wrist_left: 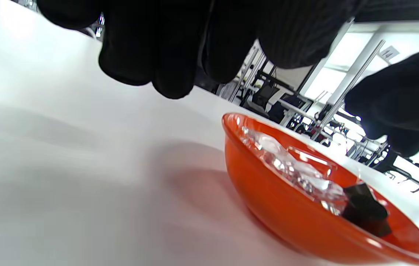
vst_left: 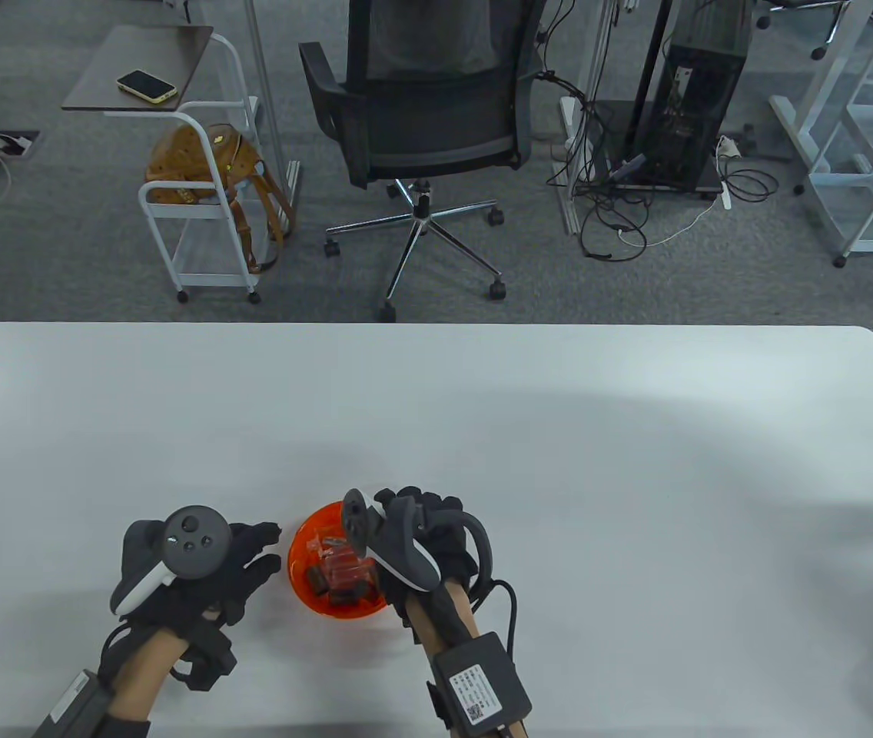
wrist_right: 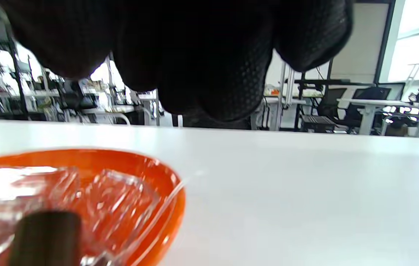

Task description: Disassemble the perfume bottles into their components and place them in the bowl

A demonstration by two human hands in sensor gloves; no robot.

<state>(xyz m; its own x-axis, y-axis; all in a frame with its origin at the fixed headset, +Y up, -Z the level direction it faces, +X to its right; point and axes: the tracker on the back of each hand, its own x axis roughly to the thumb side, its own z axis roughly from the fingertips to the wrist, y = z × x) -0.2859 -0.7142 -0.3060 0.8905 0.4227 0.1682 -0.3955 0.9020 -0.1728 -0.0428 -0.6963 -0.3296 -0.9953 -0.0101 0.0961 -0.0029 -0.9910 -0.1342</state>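
Orange bowl [vst_left: 306, 573] sits on white worktop [vst_left: 559, 461], near front edge, btwn the two hands. Inside: clear glass bottle pieces [wrist_left: 290, 170] w/ dark brown caps [wrist_left: 366, 214] among them; a thin clear tube [wrist_right: 165, 205] leans over the rim in right wrist view. Left hand [vst_left: 240, 561] just left of bowl, fingers loosely extended toward it, holding nothing, apart from rim. Right hand [vst_left: 429, 523] hovers over bowl's right side, fingers hanging down loosely curled; nothing visible in its hold. Office chair [vst_left: 421, 115] stands beyond worktop.
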